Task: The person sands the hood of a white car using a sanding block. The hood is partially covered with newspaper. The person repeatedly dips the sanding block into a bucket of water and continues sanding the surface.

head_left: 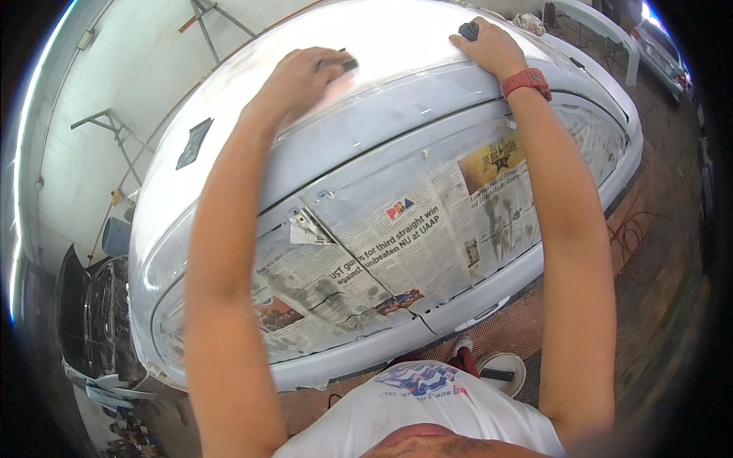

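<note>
**Hands on the car roof, windows masked below**

The left hand [301,76] and right hand [489,47] rested apart on the car roof [397,38]. Newspaper masking [397,244] lay below them; a sanding sheet [194,143] lay left on the roof.

White car roof [397,46]: sanding pads [347,64] & hands on it.

Both forearms are bare from the lower edge up to the hands, with no sleeves on them. The right hand [492,47], at one o'clock, has a chunky red plastic wristwatch [526,82] strapped just below it. The left hand [299,76], at eleven o'clock, wears nothing. At six o'clock shows a white T-shirt with a blue-and-red chest print [424,379].
</note>
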`<state>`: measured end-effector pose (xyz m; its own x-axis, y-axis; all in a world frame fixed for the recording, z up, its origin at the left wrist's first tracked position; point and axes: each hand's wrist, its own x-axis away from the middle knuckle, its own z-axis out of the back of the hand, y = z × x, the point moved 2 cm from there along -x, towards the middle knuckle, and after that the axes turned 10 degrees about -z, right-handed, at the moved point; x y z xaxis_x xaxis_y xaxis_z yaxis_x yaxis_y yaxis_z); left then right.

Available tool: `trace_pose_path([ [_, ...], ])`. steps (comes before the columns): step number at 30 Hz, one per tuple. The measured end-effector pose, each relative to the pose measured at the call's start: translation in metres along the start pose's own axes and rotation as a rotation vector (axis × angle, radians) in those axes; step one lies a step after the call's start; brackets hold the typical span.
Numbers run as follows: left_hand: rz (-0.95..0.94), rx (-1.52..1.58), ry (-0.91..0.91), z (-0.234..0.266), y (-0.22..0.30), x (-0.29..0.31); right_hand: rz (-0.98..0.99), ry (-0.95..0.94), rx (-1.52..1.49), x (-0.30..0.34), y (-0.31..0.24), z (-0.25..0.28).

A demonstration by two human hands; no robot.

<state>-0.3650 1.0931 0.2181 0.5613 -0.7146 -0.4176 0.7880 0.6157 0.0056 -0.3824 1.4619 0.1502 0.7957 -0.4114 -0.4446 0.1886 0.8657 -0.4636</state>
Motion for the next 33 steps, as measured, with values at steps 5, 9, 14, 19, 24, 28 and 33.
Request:
trace_pose_path([
  [5,-0.181,-0.060,-0.044,0.009,0.016,0.010,-0.008,0.052,0.013,-0.010,0.028,0.008],
  [9,-0.165,-0.052,-0.061,0.023,0.008,0.047,-0.021,0.035,0.031,-0.003,0.013,0.000],
  [14,0.004,-0.087,0.004,-0.001,-0.005,-0.009,-0.011,0.014,-0.002,0.001,0.005,-0.003],
  [19,-0.240,-0.080,-0.110,0.018,0.004,0.010,-0.035,0.064,0.064,-0.009,0.031,0.007],
  [24,-0.032,-0.106,0.029,0.007,-0.014,0.011,-0.003,0.007,-0.002,0.000,0.002,0.000],
  [28,-0.050,-0.053,-0.015,0.004,-0.008,-0.009,-0.019,0.056,-0.037,-0.003,0.016,0.009],
  [33,-0.135,-0.038,-0.041,0.037,-0.008,0.068,-0.016,0.042,0.022,-0.004,0.014,0.002],
])
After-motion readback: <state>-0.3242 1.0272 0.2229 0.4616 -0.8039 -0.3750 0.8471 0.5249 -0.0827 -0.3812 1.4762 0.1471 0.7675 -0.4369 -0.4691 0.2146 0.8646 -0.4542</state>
